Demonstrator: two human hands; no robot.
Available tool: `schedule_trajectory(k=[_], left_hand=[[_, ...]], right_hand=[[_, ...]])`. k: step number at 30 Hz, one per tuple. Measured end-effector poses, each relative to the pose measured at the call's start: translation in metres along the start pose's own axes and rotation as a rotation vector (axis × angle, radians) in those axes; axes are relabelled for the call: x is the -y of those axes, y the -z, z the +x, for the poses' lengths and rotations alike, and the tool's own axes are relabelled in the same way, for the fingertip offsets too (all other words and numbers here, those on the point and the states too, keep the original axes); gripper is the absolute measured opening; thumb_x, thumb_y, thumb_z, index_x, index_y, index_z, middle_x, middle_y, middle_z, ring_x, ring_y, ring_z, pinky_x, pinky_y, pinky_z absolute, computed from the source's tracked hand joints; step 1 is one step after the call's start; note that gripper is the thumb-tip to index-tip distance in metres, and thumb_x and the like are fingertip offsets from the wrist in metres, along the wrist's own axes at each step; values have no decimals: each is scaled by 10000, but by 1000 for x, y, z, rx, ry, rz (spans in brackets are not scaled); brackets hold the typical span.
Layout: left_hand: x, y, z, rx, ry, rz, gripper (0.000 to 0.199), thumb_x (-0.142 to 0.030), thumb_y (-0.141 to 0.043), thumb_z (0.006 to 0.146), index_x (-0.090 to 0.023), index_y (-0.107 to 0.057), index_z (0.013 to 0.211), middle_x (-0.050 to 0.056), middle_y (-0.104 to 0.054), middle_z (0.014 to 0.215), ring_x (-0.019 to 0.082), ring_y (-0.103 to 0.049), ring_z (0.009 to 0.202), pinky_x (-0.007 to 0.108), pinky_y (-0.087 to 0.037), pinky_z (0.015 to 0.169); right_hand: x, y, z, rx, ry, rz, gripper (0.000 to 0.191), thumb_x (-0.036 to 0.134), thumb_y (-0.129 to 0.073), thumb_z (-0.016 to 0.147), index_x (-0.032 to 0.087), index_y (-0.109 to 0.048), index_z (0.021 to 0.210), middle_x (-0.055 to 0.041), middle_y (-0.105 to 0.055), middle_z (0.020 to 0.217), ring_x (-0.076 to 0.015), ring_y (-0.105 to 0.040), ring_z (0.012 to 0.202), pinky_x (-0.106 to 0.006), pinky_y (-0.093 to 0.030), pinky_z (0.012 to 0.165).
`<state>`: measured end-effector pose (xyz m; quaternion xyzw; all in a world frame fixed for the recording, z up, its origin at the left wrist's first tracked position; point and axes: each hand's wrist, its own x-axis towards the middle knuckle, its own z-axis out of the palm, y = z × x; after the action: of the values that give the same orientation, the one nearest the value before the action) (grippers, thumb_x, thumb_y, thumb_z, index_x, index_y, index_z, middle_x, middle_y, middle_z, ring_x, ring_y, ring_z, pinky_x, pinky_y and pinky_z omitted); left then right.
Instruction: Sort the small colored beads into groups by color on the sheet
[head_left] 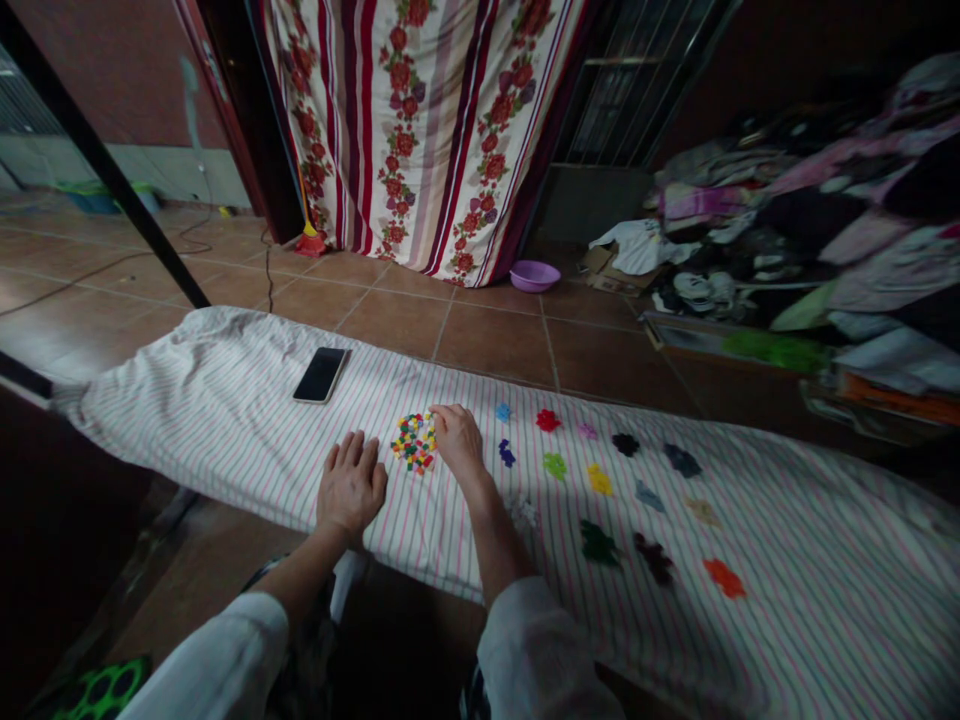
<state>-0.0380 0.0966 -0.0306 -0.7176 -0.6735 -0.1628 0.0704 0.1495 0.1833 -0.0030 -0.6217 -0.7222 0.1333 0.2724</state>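
A mixed pile of small colourful pieces (412, 443) lies on the striped cloth between my hands. My left hand (350, 485) rests flat on the cloth, left of the pile, fingers spread, holding nothing. At the pile's upper right edge is my right hand (456, 436), its fingertips pinched together; what they hold, if anything, is too small to name. To the right, single-colour heaps are laid out, among them red (547, 420), light green (555, 465), yellow (599, 479), dark green (598, 543) and orange (724, 578). My right forearm partly covers a whitish heap (523, 511).
A phone (321, 375) lies on the striped cloth (247, 400) at the left. Beyond the cloth's far edge are a purple basin (535, 276), a flowered curtain (420, 130) and a red broom (310, 241). Piled clothes (780, 210) stand at the right. A black pole (112, 165) slants at the left.
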Motion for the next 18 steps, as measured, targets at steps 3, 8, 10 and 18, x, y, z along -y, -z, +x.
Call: schedule_trajectory(k=[3, 8, 10, 18], left_hand=[[0, 0, 0, -4, 5, 6, 466, -309, -386, 927, -147, -598, 1310, 170, -540, 1434, 309, -451, 1379, 492, -353, 1131], [1, 0, 0, 2, 3, 4, 469, -315, -393, 926, -137, -602, 1306, 177, -539, 1433, 316, -444, 1383, 497, -342, 1140], [2, 0, 0, -2, -6, 8, 471, -315, -386, 929, -131, -602, 1305, 181, -541, 1430, 319, -444, 1383, 498, -340, 1139], [2, 0, 0, -11, -8, 15, 465, -310, -386, 928, -134, -601, 1300, 179, -544, 1426, 313, -449, 1378, 489, -346, 1134]], right_hand=[[-4, 2, -2, -3, -8, 19, 305, 161, -440, 962, 222, -717, 1074, -65, -696, 1049, -184, -588, 1021, -268, -406, 928], [-13, 6, -3, -19, -14, 43, 288, 158, -453, 951, 235, -715, 1039, -57, -694, 1028, -188, -584, 1024, -279, -409, 931], [-17, 8, -3, -22, -18, 54, 283, 157, -453, 949, 229, -712, 1040, -60, -695, 1030, -189, -586, 1028, -282, -409, 940], [-46, 29, -10, -94, -49, 76, 306, 146, -420, 937, 203, -707, 1030, -81, -679, 1028, -196, -600, 978, -296, -445, 906]])
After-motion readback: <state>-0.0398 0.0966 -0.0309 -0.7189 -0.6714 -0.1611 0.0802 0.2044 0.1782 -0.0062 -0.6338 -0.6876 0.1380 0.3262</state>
